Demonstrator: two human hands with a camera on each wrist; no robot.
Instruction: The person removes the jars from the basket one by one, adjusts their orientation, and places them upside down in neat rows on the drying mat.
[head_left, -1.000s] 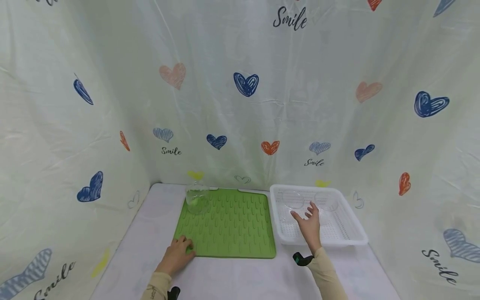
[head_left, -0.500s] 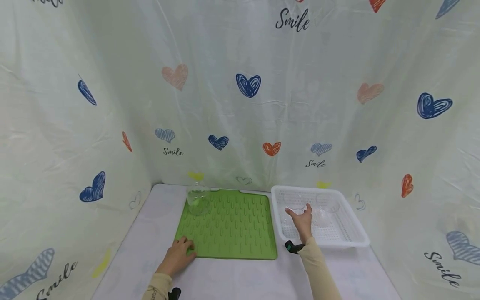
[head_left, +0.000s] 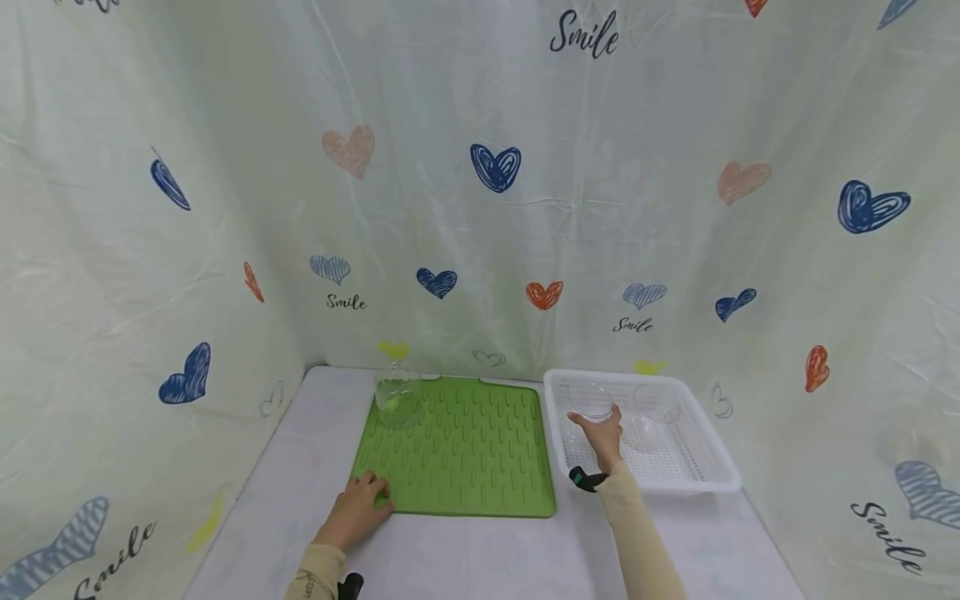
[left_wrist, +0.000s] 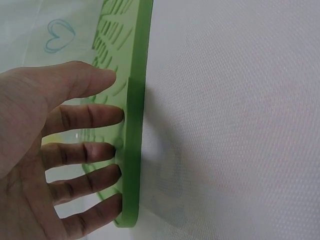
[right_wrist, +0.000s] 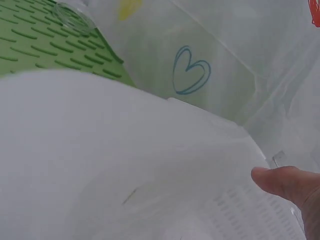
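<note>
My left hand (head_left: 355, 510) rests with its fingertips on the front left corner of the green ridged mat (head_left: 472, 454); in the left wrist view its fingers are spread along the mat's edge. My right hand (head_left: 602, 435) reaches into the white plastic basket (head_left: 716, 467). Its thumb and fingers are spread at the near side of a clear round glass vessel (head_left: 590, 414). The right wrist view shows only the thumb (right_wrist: 280, 182) over the basket. Another clear round vessel (head_left: 657, 408) lies to the right inside the basket. A clear glass vessel (head_left: 397, 406) stands on the mat's back left corner.
Mat and basket stand side by side on a white-covered table (head_left: 480, 558). A pale curtain (head_left: 420, 208) printed with hearts and "Smile" hangs behind and at both sides. The basket's raised rim (head_left: 555, 433) lies beside the mat's right edge.
My right hand has moved left and slightly down in the basket, to the near side of the left glass vessel. My left hand has stayed at the mat's corner.
</note>
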